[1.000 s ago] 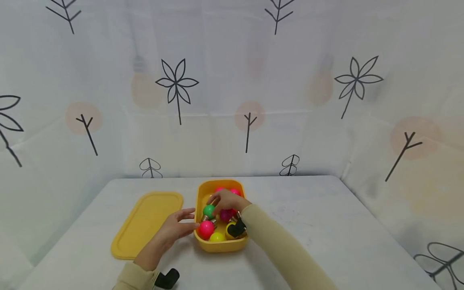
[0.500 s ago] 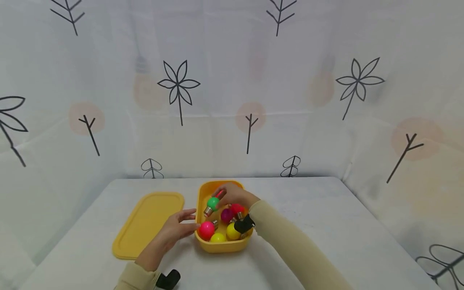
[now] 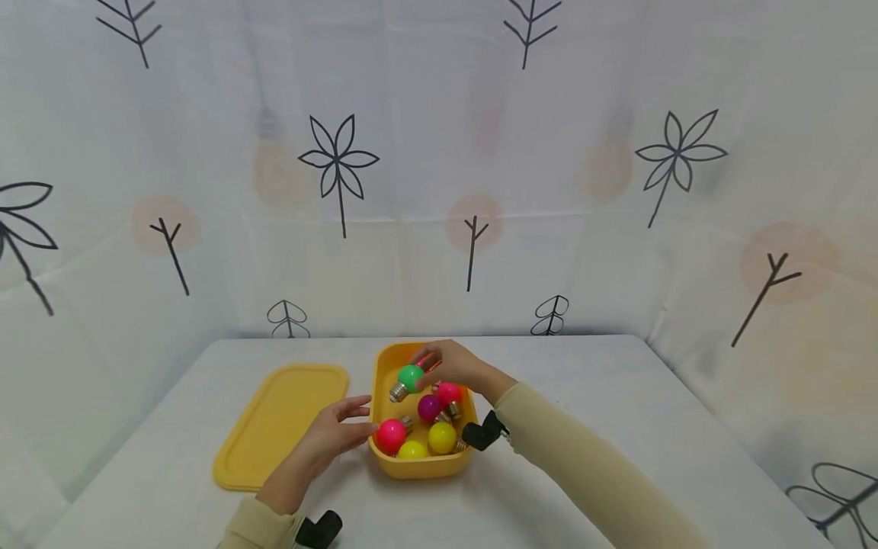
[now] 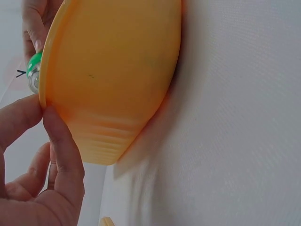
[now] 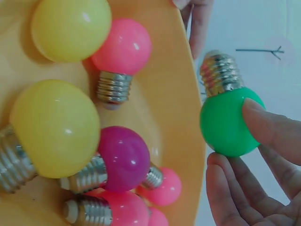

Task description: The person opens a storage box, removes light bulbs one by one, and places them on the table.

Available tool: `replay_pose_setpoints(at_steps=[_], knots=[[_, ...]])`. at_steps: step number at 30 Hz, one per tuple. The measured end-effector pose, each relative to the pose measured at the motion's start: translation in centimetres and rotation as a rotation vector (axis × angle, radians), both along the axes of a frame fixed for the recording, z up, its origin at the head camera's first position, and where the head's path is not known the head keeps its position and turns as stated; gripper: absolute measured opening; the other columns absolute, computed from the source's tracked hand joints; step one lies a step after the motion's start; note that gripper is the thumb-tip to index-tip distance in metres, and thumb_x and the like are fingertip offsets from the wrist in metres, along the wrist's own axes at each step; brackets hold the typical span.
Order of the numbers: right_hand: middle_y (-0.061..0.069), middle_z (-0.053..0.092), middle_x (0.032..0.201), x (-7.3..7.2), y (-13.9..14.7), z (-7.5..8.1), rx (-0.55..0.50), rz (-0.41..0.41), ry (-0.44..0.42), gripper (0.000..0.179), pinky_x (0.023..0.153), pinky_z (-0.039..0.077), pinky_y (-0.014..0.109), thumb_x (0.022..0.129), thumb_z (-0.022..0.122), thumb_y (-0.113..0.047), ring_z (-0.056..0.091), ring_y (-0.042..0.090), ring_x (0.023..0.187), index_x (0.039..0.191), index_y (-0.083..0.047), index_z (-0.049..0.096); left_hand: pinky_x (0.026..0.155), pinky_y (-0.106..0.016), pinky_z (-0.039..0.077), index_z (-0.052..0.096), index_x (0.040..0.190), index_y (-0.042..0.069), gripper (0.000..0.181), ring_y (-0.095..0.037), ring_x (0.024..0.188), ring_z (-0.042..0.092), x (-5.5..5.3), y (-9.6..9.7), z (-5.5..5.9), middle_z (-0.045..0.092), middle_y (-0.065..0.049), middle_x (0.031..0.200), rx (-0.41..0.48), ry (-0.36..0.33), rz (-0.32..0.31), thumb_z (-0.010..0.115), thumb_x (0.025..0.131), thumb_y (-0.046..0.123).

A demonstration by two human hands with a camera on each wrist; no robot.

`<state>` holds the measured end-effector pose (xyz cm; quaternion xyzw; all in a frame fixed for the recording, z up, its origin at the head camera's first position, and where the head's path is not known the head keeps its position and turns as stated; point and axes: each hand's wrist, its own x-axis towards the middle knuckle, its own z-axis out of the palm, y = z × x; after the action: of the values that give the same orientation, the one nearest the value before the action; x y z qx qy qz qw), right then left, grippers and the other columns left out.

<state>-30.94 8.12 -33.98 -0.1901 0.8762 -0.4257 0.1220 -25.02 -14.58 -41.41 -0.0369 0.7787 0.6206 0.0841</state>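
A yellow plastic container [image 3: 420, 470] stands in the middle of the table, holding several colored light bulbs. My left hand [image 3: 332, 433] pinches its left rim between thumb and finger, plainest in the left wrist view. Over the container, my right hand [image 3: 458, 364] grips a green light bulb [image 5: 230, 122] by its globe; the metal screw base points away from the fingers. Below it lie a purple bulb [image 3: 430, 408], a pink bulb [image 3: 391, 436] near the front left corner, and a yellow bulb [image 3: 442, 438]. More pink bulbs are partly hidden in the head view behind the right hand.
Left of the container a flat yellow lid [image 3: 281, 427] lies on the white table [image 3: 583, 442]. A patterned cloth [image 3: 411, 267] hangs behind the table and at its sides. Black camera mounts are worn on both wrists.
My right hand has lifted the green bulb from among the others and shifted it slightly right and toward the far end. The left hand has stayed at the rim.
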Motion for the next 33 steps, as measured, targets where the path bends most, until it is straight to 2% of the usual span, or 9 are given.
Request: replay_pose_setpoints(at_steps=[5,14,22,33], knots=[[0.005,0.064,0.102,0.8,0.5,0.1,-0.013,-0.016,0.035,0.033,0.082,0.051,0.035,0.078,0.076,-0.014,0.059,0.021,0.095,0.108,-0.009,0.064,0.080,-0.034,0.053,0.051,0.132,0.008,0.063,-0.025,0.100,0.057,0.0,0.0,0.2,0.053,-0.015,0.120,-0.008,0.006,-0.003,0.077,0.076,0.013],[0.003,0.063,0.102,1.6,1.7,0.0,-0.085,-0.117,0.071,0.031,0.080,0.052,0.036,0.077,0.077,-0.016,0.058,0.021,0.094,0.106,-0.012,0.065,0.079,-0.035,0.053,0.050,0.132,0.007,0.062,-0.024,0.098,0.058,0.3,0.0,0.4,0.053,-0.015,0.120,0.003,0.012,-0.004,0.076,0.077,0.012],[0.004,0.063,0.103,1.7,3.5,-0.2,-0.123,-0.221,0.097,0.034,0.080,0.052,0.034,0.077,0.077,-0.017,0.059,0.019,0.092,0.109,-0.012,0.065,0.080,-0.035,0.052,0.050,0.132,0.007,0.060,-0.023,0.097,0.058,0.4,0.1,0.4,0.053,-0.014,0.119,-0.003,0.011,-0.004,0.075,0.078,0.012],[0.008,0.063,0.105,1.4,6.2,0.0,-0.145,-0.281,0.128,0.037,0.083,0.051,0.041,0.079,0.075,-0.018,0.060,0.023,0.095,0.112,-0.009,0.062,0.080,-0.034,0.052,0.050,0.132,0.006,0.058,-0.024,0.098,0.057,0.6,0.2,0.6,0.053,-0.015,0.118,0.013,-0.001,0.007,0.074,0.079,0.010]])
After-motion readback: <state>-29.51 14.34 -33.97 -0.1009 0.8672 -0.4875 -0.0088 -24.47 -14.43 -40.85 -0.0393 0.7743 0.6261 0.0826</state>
